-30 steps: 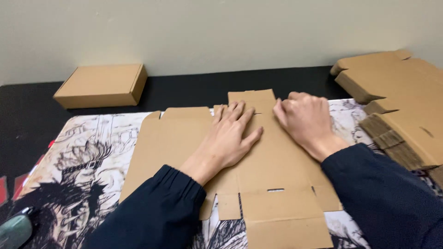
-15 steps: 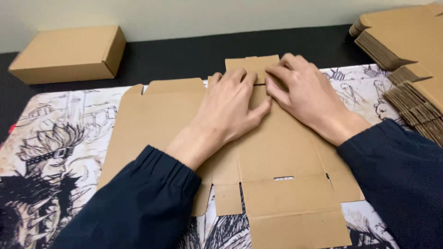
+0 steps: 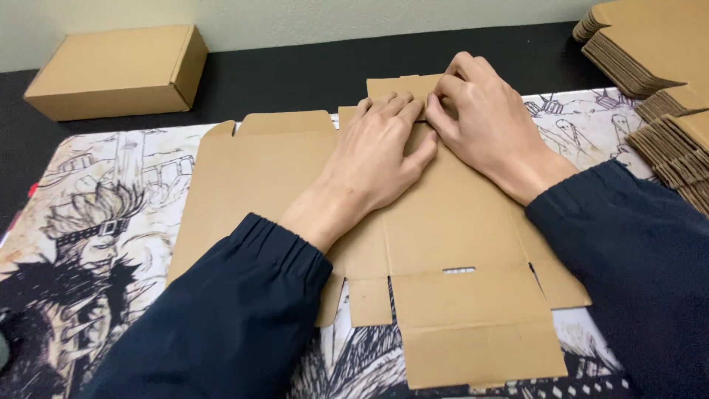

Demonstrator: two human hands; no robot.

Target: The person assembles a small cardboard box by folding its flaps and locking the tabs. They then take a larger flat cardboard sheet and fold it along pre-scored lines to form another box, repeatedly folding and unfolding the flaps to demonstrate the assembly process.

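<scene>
Cardboard blank point(image 3: 450, 222): left hand point(image 3: 380, 159), right hand point(image 3: 484, 122) pressing flat.

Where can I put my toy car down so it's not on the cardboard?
On the drawn mat, left of the flat cardboard sheet, or the black table strip between it and the closed box. The right side is crowded with cardboard stacks.

Flat cardboard cutout point(image 3: 450, 222): plain tan-brown, no print. Closed box point(image 3: 114, 70) & stack of flats point(image 3: 650, 52): same tan. Mat point(image 3: 96, 222): white w/ black ink comic drawings. Table point(image 3: 295, 74): black. Sleeves point(image 3: 221, 325): dark navy.
</scene>
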